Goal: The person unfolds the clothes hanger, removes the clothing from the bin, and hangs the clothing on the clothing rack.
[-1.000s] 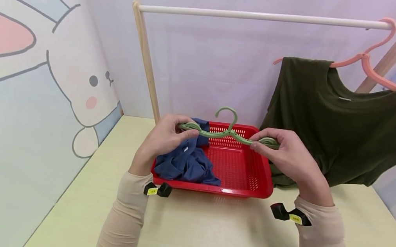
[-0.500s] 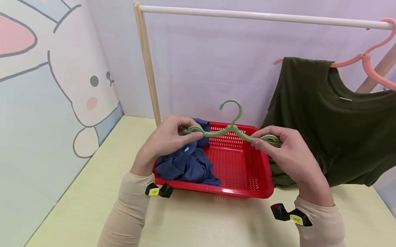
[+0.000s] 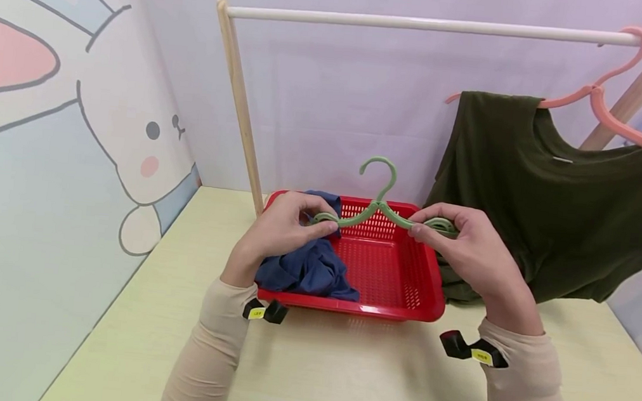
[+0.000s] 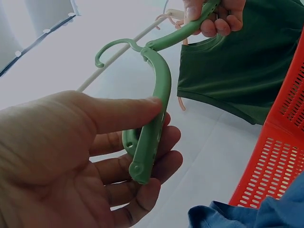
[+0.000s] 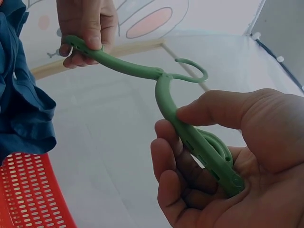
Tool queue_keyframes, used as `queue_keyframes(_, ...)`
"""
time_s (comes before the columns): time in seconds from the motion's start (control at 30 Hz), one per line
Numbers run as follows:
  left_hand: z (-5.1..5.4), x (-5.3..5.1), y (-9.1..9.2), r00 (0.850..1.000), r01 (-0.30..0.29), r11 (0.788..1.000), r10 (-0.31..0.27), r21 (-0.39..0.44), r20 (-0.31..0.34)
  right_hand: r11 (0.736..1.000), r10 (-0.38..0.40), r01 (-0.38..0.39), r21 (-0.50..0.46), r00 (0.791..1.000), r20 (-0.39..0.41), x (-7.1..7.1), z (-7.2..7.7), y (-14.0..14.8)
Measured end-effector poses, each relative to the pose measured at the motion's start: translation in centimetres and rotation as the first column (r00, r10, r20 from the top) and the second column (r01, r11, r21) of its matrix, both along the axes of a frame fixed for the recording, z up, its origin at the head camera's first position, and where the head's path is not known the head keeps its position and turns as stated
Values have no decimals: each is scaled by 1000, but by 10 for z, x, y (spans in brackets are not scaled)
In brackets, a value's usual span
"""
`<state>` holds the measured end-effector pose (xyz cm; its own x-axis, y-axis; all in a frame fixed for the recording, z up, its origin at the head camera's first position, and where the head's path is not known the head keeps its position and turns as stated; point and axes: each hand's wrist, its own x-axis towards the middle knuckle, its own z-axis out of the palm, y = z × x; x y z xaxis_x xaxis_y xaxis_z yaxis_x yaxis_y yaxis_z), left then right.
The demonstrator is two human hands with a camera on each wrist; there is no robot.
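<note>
A green folding clothes hanger point(image 3: 358, 218) is held up over the red basket, its hook pointing upward and its two arms sloping down from the central joint. My left hand point(image 3: 287, 226) pinches the left arm between thumb and fingers, as the left wrist view shows on the hanger point(image 4: 160, 85). The other arm is gripped by my right hand point(image 3: 463, 241), with the thumb along its near side in the right wrist view. Below lies a crumpled blue garment point(image 3: 315, 270) in the left part of the red basket point(image 3: 386, 310).
Behind the basket stands a clothes rack with a white rail point(image 3: 428, 24) and wooden posts point(image 3: 238, 98). A dark green sleeveless top point(image 3: 549, 208) hangs at its right from a pink hanger point(image 3: 619, 128). A rabbit-printed wall point(image 3: 68, 204) borders the pale table point(image 3: 340, 374) on the left.
The hanger's hook and middle joint have risen, and its arms now slope more steeply. My left hand has moved right, closer to my right hand, which has barely shifted.
</note>
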<state>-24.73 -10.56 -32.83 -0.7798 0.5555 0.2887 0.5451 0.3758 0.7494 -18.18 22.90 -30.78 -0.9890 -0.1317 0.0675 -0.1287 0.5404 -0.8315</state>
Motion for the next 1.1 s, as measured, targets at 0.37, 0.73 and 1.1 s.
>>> queue_keyframes(0.37, -2, 2, 7, 999, 22, 995, -25, 98, 36, 999, 42, -43, -26, 999, -19, 0, -2, -9)
queue_keyframes(0.73, 0, 1, 3, 998, 5, 995, -12, 101, 68, 998, 55, -56, -20, 998, -40, 1, -1, -8)
queue_keyframes(1.1, 0, 1, 1, 997, 7, 995, -14, 95, 74, 1000, 21, -22, -10, 996, -83, -1, -4, -2)
